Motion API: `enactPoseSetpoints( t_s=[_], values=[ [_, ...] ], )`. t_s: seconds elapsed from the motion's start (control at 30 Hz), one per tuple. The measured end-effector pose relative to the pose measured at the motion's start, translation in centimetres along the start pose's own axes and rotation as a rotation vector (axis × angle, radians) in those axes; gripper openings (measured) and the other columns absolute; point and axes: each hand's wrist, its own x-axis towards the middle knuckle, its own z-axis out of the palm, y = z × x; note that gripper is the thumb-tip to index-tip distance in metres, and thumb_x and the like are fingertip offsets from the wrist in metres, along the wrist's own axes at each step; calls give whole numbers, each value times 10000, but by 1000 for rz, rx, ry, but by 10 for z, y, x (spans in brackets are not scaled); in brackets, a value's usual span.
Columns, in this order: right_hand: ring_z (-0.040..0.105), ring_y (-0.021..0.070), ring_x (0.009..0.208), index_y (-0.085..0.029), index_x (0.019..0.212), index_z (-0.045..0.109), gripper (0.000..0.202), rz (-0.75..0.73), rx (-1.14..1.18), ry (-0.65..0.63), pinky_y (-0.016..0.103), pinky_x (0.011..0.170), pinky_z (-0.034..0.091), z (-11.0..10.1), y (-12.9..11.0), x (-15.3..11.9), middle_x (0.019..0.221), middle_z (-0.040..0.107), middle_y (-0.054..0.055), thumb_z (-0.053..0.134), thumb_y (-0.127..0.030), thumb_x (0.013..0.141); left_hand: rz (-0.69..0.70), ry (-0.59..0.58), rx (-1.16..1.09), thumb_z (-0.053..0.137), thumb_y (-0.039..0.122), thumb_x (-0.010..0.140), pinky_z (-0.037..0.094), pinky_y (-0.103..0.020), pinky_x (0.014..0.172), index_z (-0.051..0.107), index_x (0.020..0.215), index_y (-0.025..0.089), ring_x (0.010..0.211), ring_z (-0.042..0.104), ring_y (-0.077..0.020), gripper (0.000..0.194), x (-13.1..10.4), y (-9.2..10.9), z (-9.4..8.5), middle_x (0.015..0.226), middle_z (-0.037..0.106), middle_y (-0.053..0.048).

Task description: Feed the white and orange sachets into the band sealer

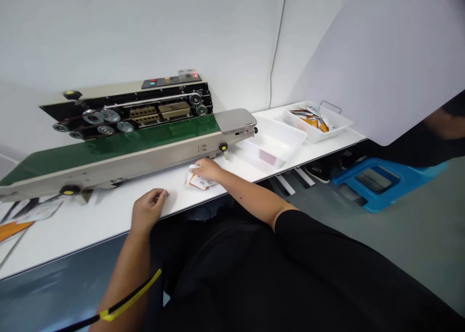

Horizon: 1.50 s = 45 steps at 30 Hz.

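Small white and orange packets (198, 182) lie in a loose pile on the white table, below the end of the machine's green belt (119, 141). My right hand (208, 169) is closed on a white packet at the top of this pile. To the left of it, my left hand (148, 207) rests at the table's front edge, its fingers curled together with nothing visible in them. A gap of bare table separates my left hand from the packets.
The belt machine (145, 112) spans the table's back left. A clear bin (278, 141) and another bin (336, 121) with packets stand right. More packets (39, 211) lie far left. A blue stool (385, 182) and a person's arm (445, 124) are at right.
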Motion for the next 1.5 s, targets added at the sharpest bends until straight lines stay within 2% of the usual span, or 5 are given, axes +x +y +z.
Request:
enactPoseSetpoints(
  t_s=[0.33,0.6,0.8,0.93,1.5],
  values=[
    [647,231,1187,-298,1121,694,286,-11,-231,337,364,996,536,8,3,-30,1212,728,15,429,-400,1088,-77,-27,-69,579,506,905,531,-284,736,745,925,224,740,672,-179,328,2,1,1,929,787,-32],
    [609,280,1228,-230,1269,653,371,75,-165,682,445,1119,452,-117,61,-131,1266,698,118,397,-403,1063,-87,-23,-45,581,511,891,526,-284,718,743,905,236,744,673,-182,319,2,4,1,923,782,-20],
    [514,410,1407,-185,1379,623,742,633,-289,-39,424,1123,422,-196,124,-158,1508,587,178,656,-724,871,-76,-9,-17,582,524,879,513,-300,714,746,902,233,714,659,-183,335,2,5,3,901,776,-19],
    [671,334,1152,-196,1146,735,442,597,-337,-141,355,925,480,-191,127,-155,1261,735,145,608,-564,937,-71,-10,13,582,534,880,503,-292,706,747,906,236,698,648,-177,342,2,3,5,898,782,-19],
    [656,202,784,-200,1075,648,399,248,265,726,302,696,548,-151,116,-161,874,690,40,607,-571,933,-40,-34,45,574,528,908,505,-291,740,748,945,245,734,663,-192,334,0,-9,11,923,779,-29]
  ],
)
